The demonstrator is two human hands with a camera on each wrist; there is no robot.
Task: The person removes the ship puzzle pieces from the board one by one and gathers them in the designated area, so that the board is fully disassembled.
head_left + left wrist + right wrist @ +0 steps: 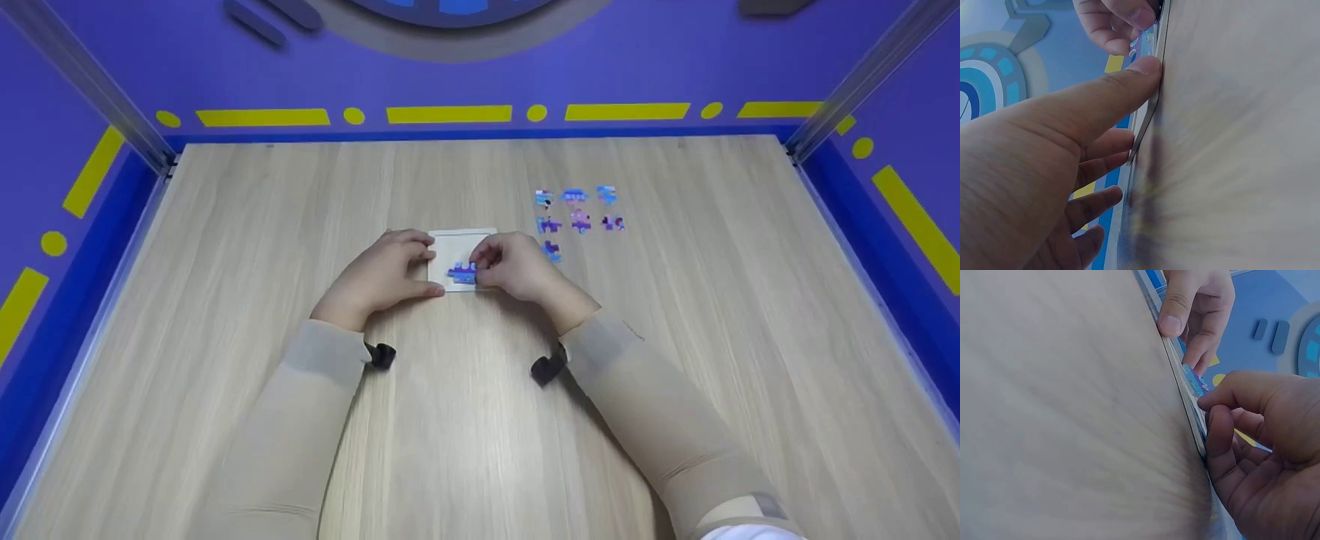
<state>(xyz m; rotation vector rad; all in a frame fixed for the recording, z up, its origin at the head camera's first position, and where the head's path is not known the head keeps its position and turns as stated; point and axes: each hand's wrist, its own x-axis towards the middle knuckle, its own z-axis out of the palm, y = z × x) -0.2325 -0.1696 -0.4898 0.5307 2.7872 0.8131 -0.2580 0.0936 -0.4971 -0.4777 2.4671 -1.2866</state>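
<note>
A small pale puzzle tray (450, 246) lies flat on the table between the two hands. My left hand (382, 274) holds its left side, the thumb on the near left corner and fingertips along the left edge. Blue and purple jigsaw puzzle pieces (461, 274) sit in the near part of the tray; whether one or two are joined there is hard to tell. With thumb and forefinger, my right hand (517, 264) pinches at their right end, which the fingertips partly hide. In the right wrist view the colourful jigsaw surface (1195, 382) shows beside the fingertips.
Several loose puzzle pieces (580, 219) lie in short rows on the table right of the tray, one close behind the right hand. The wooden table (300, 187) is bordered by purple and blue panels (450, 82) with yellow marks at the back and sides.
</note>
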